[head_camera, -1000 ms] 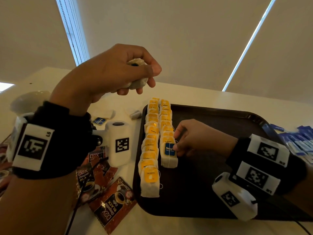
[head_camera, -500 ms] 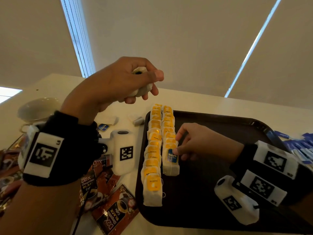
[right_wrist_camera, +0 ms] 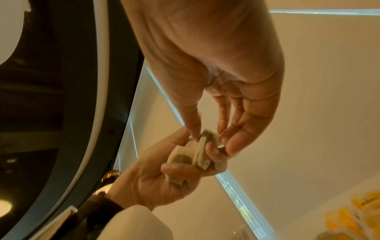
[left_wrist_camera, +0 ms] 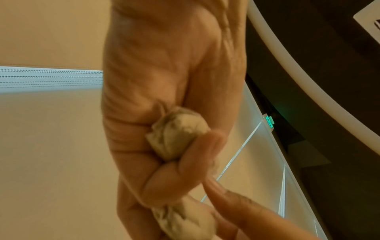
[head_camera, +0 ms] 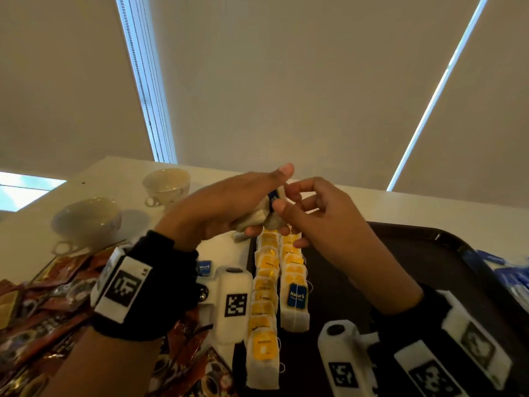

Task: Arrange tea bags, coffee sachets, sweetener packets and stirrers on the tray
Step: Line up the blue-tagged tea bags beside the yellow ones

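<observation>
The left hand (head_camera: 223, 207) has its fingers curled round a small bunch of tea bags (head_camera: 259, 216), held above the far end of the tray (head_camera: 423, 253). The right hand (head_camera: 320, 216) pinches at the top of that bunch with thumb and forefinger, other fingers loosely spread. Below the fingers, two rows of yellow-tagged tea bags (head_camera: 264, 296) lie on the tray.

A pale counter (head_camera: 217, 179) carries a dark tray (head_camera: 446, 245) at right, a heap of red-brown coffee sachets (head_camera: 48, 305) at left, and two white teacups (head_camera: 86, 219) toward the far left edge. A loose tea bag with a blue tag (head_camera: 204, 268) lies on the counter just left of the tray, with blue packets (head_camera: 512, 275) beside the tray's right rim. On the tray, tea bags (head_camera: 264, 285) run in two touching rows along its left side.
</observation>
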Available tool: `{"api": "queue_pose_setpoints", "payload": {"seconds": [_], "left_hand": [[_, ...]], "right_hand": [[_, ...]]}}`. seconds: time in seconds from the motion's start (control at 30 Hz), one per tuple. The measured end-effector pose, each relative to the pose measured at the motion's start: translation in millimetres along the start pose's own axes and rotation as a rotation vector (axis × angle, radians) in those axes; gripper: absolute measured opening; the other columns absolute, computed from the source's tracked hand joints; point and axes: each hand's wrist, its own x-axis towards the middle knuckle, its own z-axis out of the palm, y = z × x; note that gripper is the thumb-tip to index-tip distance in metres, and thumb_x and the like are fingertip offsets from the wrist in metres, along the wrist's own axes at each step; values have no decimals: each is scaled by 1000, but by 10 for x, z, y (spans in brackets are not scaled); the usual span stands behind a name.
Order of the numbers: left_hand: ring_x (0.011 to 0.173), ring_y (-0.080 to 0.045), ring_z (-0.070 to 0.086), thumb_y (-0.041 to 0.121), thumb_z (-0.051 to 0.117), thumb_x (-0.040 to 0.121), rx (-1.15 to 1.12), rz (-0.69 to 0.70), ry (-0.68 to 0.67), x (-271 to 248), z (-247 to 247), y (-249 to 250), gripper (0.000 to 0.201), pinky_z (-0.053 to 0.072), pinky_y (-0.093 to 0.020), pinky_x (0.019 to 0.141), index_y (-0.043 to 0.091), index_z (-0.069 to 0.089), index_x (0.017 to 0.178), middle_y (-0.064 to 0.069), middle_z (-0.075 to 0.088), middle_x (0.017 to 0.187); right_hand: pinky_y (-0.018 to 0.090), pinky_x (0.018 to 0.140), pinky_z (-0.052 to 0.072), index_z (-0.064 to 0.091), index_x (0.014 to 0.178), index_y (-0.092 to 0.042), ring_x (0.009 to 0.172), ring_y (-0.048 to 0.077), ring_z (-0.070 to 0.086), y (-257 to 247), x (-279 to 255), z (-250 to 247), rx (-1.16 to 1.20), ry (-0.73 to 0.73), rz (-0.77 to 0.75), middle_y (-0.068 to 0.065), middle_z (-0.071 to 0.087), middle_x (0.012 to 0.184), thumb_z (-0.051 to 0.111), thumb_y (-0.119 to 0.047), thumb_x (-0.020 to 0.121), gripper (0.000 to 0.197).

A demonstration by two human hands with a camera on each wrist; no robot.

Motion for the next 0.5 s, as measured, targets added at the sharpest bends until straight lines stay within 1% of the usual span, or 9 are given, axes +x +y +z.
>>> {"api": "queue_pose_setpoints", "payload": {"seconds": [0.07, 0.1, 0.13, 0.17, 0.23, 0.3, 0.37, 0.43, 0.5], "left_hand": [[50, -23, 46, 58, 27, 92, 75, 19, -46, -11, 18, 0, 57, 41, -28, 55, 12, 60, 98, -3, 67, 63], [58, -29, 48, 60, 28, 90, 103, 21, -48, -17, 29, 1, 58, 42, -35, 65, 13, 59, 99, -5, 69, 69], [61, -29, 49, 61, 30, 87, 117, 22, -49, -25, 38, 4, 60, 41, -39, 70, 11, 58, 103, -7, 70, 73], [55, -25, 50, 61, 32, 86, 123, 22, -50, -24, 41, 0, 62, 41, -38, 67, 9, 56, 107, -9, 70, 77], [44, -12, 52, 58, 38, 81, 126, 5, -37, -24, 30, -3, 62, 38, -25, 50, 7, 54, 112, -12, 68, 84], [59, -16, 62, 57, 47, 74, 125, -19, -14, -20, -16, -12, 57, 33, -17, 37, 13, 56, 110, -14, 67, 96], [67, -12, 67, 51, 53, 73, 142, -22, 25, -21, -76, -23, 49, 32, -14, 36, 16, 58, 106, -8, 68, 97], [55, -3, 62, 41, 58, 77, 164, 10, 60, -24, -111, -22, 36, 31, -13, 37, 16, 61, 103, -4, 69, 88], [42, -1, 52, 26, 63, 83, 163, 52, 74, -22, -112, -22, 22, 30, -13, 37, 14, 64, 101, -1, 68, 74]], "right_hand": [[21, 59, 56, 57, 104, -22, 73, 8, 66, 38, 31, -22, 16, 27, 21, 0, 65, 89, 62, -33, 85, 22], [23, 62, 56, 60, 101, -21, 76, 10, 66, 58, 44, -28, 1, 45, 14, 0, 66, 88, 63, -32, 85, 20], [24, 64, 55, 63, 96, -20, 76, 9, 65, 74, 53, -30, -12, 56, -2, -2, 66, 85, 63, -30, 85, 15], [23, 65, 54, 64, 89, -21, 72, 7, 64, 85, 52, -31, -15, 61, -16, -3, 66, 81, 64, -28, 85, 9], [16, 58, 52, 63, 82, -21, 64, 4, 62, 104, 42, -54, 18, 62, -12, -2, 66, 78, 63, -26, 85, 6], [13, 53, 50, 63, 83, -19, 66, 5, 61, 116, 31, -120, 97, 64, 48, 2, 67, 81, 61, -25, 86, 6], [14, 54, 52, 64, 86, -17, 71, 9, 61, 126, 9, -196, 194, 50, 128, 5, 67, 84, 61, -23, 86, 7], [17, 57, 55, 64, 88, -14, 70, 10, 63, 141, -18, -241, 254, 15, 176, 6, 68, 83, 61, -22, 85, 9], [20, 60, 57, 64, 88, -13, 71, 11, 66, 150, -48, -256, 289, -20, 200, 4, 70, 82, 61, -21, 84, 9]]}}
